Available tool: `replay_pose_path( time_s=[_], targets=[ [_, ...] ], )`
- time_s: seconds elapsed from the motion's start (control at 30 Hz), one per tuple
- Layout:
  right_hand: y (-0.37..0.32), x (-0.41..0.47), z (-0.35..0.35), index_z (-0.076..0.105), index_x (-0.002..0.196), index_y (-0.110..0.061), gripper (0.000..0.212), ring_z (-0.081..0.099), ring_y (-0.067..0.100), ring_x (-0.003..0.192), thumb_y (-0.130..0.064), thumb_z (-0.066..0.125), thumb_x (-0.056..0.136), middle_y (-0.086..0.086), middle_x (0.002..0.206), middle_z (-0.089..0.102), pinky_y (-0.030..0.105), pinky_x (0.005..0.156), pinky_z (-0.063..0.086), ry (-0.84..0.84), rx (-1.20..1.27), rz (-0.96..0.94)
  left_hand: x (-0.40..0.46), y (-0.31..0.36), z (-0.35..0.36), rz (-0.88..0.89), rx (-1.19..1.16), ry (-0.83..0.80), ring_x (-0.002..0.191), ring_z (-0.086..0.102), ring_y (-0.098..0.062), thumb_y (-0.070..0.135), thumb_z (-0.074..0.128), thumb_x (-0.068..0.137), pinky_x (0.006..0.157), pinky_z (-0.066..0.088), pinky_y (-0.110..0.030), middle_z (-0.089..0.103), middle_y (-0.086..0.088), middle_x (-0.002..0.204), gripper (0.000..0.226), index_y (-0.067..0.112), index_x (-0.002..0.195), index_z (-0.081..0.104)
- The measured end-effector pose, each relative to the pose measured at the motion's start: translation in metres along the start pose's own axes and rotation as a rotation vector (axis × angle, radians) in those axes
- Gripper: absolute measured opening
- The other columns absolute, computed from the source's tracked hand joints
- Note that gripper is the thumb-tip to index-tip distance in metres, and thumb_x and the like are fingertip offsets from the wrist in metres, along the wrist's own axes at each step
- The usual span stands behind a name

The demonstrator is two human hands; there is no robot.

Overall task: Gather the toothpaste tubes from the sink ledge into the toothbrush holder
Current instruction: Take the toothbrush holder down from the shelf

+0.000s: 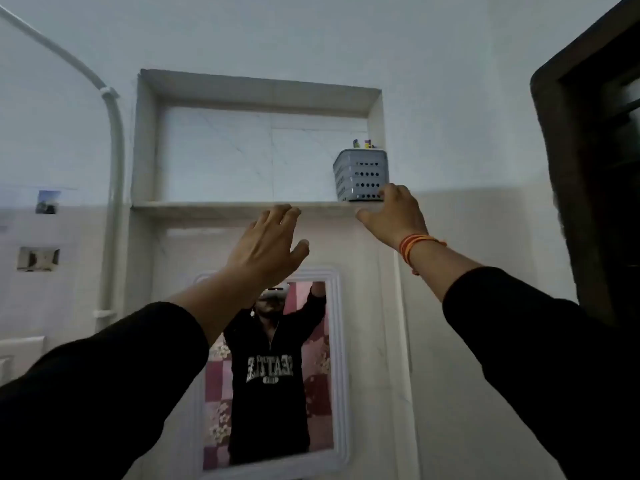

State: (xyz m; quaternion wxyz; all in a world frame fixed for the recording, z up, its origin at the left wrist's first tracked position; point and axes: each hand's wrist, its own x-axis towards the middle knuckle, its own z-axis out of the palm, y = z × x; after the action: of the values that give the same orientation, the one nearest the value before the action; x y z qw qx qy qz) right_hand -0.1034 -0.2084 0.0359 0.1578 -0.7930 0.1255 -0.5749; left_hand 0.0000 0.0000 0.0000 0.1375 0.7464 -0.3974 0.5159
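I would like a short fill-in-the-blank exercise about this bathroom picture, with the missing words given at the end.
1. The grey perforated holder stands at the ______ end of the wall niche.
2. The right hand touches the holder near its ______.
3. The left hand is open and holds ______.
4. The mirror hangs ______ the niche.

Missing words: right; base; nothing; below

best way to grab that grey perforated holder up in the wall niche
Wrap the right hand around the holder's lower body, coming from below and in front. It stands upright at the niche shelf's front right corner, the niche side wall blocks its right side, and things poke from its open top, so keep it level.
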Motion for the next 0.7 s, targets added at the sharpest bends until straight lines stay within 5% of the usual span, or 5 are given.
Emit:
replay_pose_path(
  time_s=[0.4, 0.7],
  targets=[
    [0.024, 0.140, 0.074, 0.030, 0.150, -0.003, 0.095, 0.044, 0.035, 0.132, -0.051, 0.075, 0.082, 0.019, 0.145, 0.038, 0.041, 0.103, 0.046, 0.024, -0.054, 0.104, 0.107, -0.011, 0.099, -0.075, 0.039, -0.031, 0.150, 0.026, -0.025, 0.048, 0.047, 0.097, 0.120, 0.028, -0.041, 0.032, -0.006, 0.161, 0.068, 0.014, 0.155, 0.033],
    [0.012, 0.167, 0.109, 0.025, 0.149, -0.002, 0.133, 0.046, 0.034, 0.124, -0.063, 0.089, 0.049, 0.019, 0.139, 0.042, 0.044, 0.096, 0.049, 0.198, -0.079, 0.261, 0.097, -0.027, 0.142, -0.059, 0.001, 0.141, 0.157, 0.011, -0.019, 0.052, 0.053, 0.090, 0.124, 0.022, -0.040, 0.020, 0.004, 0.167, 0.080, 0.023, 0.158, 0.023]
  ],
)
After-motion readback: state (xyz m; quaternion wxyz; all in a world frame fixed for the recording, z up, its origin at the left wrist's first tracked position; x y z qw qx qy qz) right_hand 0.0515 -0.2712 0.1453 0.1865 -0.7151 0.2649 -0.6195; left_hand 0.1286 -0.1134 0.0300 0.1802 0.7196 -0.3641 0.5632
